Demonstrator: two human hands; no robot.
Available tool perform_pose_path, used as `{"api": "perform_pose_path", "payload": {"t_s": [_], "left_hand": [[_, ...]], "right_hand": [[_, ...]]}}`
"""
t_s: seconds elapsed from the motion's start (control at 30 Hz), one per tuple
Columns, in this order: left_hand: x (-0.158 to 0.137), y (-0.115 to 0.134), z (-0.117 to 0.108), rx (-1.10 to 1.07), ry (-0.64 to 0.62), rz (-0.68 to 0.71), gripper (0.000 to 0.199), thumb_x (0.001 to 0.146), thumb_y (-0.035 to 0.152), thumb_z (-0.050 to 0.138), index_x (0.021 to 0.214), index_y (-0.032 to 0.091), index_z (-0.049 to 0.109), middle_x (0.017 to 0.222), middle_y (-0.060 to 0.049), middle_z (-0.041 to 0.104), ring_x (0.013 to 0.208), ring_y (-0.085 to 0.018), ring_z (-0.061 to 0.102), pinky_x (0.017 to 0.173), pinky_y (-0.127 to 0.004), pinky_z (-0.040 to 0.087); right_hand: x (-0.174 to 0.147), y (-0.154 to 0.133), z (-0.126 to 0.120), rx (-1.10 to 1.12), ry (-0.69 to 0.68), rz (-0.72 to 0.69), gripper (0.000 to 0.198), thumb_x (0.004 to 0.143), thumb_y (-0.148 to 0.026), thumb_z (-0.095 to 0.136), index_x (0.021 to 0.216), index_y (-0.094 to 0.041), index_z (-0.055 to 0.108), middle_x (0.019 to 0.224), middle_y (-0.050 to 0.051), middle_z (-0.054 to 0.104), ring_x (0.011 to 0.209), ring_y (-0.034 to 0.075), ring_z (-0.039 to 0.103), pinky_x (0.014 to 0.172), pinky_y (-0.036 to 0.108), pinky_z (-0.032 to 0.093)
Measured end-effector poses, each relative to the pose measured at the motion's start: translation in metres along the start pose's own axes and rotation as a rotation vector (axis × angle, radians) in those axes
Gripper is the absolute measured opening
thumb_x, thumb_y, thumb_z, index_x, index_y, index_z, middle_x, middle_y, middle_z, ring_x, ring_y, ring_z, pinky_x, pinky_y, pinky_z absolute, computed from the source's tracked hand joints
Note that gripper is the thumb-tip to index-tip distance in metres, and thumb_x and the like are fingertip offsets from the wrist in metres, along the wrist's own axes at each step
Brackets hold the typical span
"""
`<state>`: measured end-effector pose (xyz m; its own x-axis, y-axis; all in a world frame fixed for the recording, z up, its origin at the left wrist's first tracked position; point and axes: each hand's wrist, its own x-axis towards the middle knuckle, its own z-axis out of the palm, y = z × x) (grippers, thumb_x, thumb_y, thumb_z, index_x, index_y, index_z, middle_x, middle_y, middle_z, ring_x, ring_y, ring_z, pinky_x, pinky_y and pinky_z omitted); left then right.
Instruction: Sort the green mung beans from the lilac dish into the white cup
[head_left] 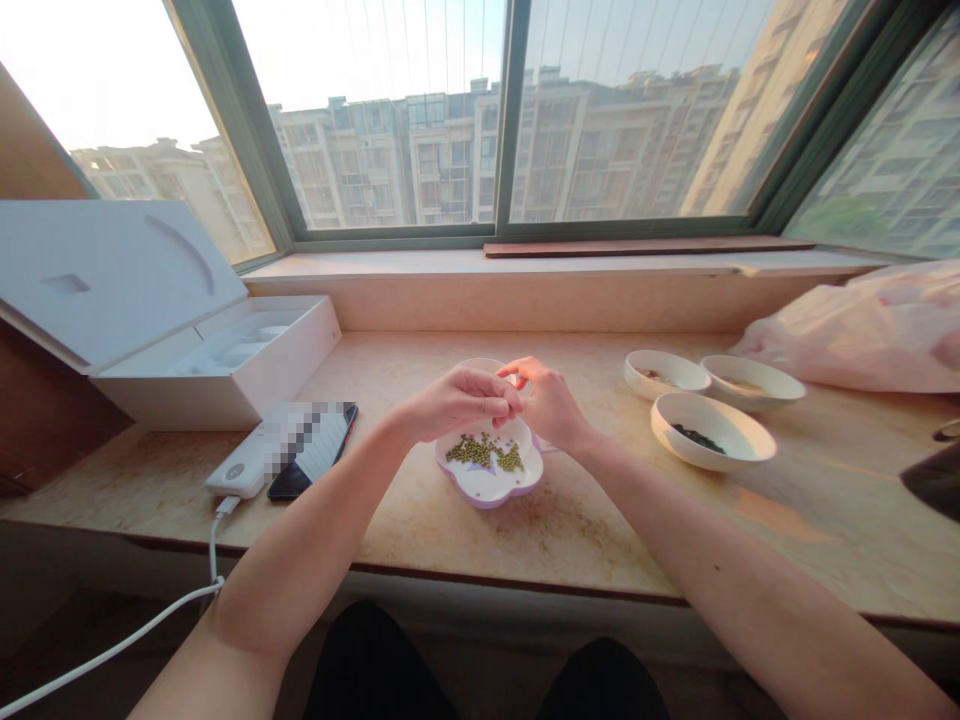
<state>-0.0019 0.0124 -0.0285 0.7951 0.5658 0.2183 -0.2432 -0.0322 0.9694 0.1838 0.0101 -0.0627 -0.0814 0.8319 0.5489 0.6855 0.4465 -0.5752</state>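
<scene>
My left hand (466, 400) and my right hand (551, 408) meet above a flower-shaped white dish (487, 488) with a purple outside. Small green beans (480, 452), like mung beans, are scattered in it. The left fingers are pressed together, fingertips against the right hand. Curled thumb and fingers of the right hand close toward the left fingertips. Whatever either hand pinches is hidden or too small to name. Directly behind the hands, the rim of a white bowl (480, 364) shows; its contents are hidden.
At right stand three white bowls, one holding dark bits (697, 438), near a pale plastic bag (862, 330). To the left are an open white box (285, 360), a white power bank (244, 462) with a cable, and a phone (319, 455). A window ledge (420, 262) runs behind.
</scene>
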Motion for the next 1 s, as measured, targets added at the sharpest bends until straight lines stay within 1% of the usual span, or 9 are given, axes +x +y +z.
{"api": "perform_pose_path", "payload": {"t_s": [0.1,0.27,0.33,0.43,0.5,0.57,0.63,0.77,1.0], "left_hand": [[-0.001,0.0,0.001,-0.094,0.002,0.034,0.029,0.07,0.037,0.088,0.075,0.012,0.075,0.067,-0.003,0.064,0.064,-0.01,0.056,0.063,-0.025,0.042],[-0.002,0.002,0.001,-0.181,0.033,0.095,0.026,0.068,0.035,0.089,0.073,0.014,0.075,0.063,-0.001,0.061,0.063,-0.011,0.056,0.062,-0.025,0.041],[-0.003,0.003,0.0,-0.2,0.044,0.111,0.026,0.068,0.035,0.089,0.072,0.015,0.075,0.063,-0.001,0.06,0.061,-0.01,0.054,0.061,-0.025,0.041],[-0.003,0.004,-0.001,-0.205,0.067,0.118,0.029,0.065,0.038,0.091,0.069,0.015,0.073,0.063,-0.001,0.058,0.06,-0.01,0.051,0.06,-0.026,0.04],[-0.003,0.005,-0.001,-0.196,0.072,0.124,0.031,0.066,0.039,0.09,0.067,0.014,0.072,0.063,0.0,0.056,0.061,-0.01,0.051,0.059,-0.026,0.04],[-0.003,0.005,-0.001,-0.197,0.069,0.129,0.03,0.067,0.039,0.089,0.067,0.015,0.071,0.063,0.0,0.055,0.06,-0.01,0.05,0.058,-0.026,0.039],[-0.003,0.004,0.0,-0.208,0.07,0.143,0.029,0.069,0.039,0.088,0.067,0.015,0.071,0.064,0.0,0.055,0.06,-0.01,0.049,0.057,-0.025,0.038],[-0.002,0.004,0.001,-0.245,0.081,0.173,0.025,0.069,0.035,0.088,0.069,0.016,0.072,0.065,0.0,0.056,0.062,-0.009,0.05,0.057,-0.024,0.038],[-0.003,0.005,0.004,-0.264,0.074,0.14,0.027,0.068,0.033,0.089,0.069,0.015,0.068,0.064,0.001,0.055,0.061,-0.009,0.05,0.058,-0.023,0.039]], "right_hand": [[-0.004,-0.005,0.0,0.01,-0.034,-0.006,0.016,0.084,-0.021,0.063,0.094,-0.018,0.075,0.094,0.007,0.073,0.075,0.019,0.063,0.073,0.032,0.047],[-0.008,-0.01,0.003,0.061,-0.093,-0.057,0.014,0.087,-0.02,0.061,0.091,-0.019,0.074,0.098,0.006,0.074,0.083,0.02,0.064,0.077,0.031,0.046],[-0.009,-0.011,0.003,0.082,-0.114,-0.081,0.013,0.088,-0.02,0.06,0.087,-0.019,0.074,0.093,0.005,0.074,0.08,0.018,0.063,0.075,0.03,0.045],[-0.011,-0.012,0.004,0.088,-0.183,-0.119,0.015,0.089,-0.019,0.06,0.081,-0.018,0.072,0.079,0.003,0.07,0.068,0.015,0.059,0.066,0.027,0.042],[-0.013,-0.012,0.005,0.075,-0.277,-0.135,0.016,0.09,-0.021,0.061,0.077,-0.017,0.071,0.069,0.001,0.067,0.06,0.013,0.054,0.06,0.026,0.038],[-0.015,-0.013,0.006,0.057,-0.387,-0.161,0.018,0.091,-0.024,0.063,0.077,-0.016,0.072,0.066,0.0,0.066,0.057,0.012,0.053,0.059,0.026,0.037],[-0.018,-0.014,0.007,0.034,-0.482,-0.212,0.016,0.091,-0.026,0.064,0.083,-0.018,0.076,0.07,0.001,0.068,0.06,0.012,0.056,0.064,0.027,0.04],[-0.02,-0.019,0.006,0.006,-0.602,-0.28,0.017,0.09,-0.031,0.067,0.101,-0.023,0.078,0.085,0.002,0.074,0.074,0.016,0.063,0.073,0.029,0.044],[-0.02,-0.024,0.002,-0.048,-0.688,-0.261,0.024,0.088,-0.033,0.068,0.108,-0.023,0.077,0.094,0.004,0.076,0.084,0.021,0.066,0.077,0.032,0.046]]}}
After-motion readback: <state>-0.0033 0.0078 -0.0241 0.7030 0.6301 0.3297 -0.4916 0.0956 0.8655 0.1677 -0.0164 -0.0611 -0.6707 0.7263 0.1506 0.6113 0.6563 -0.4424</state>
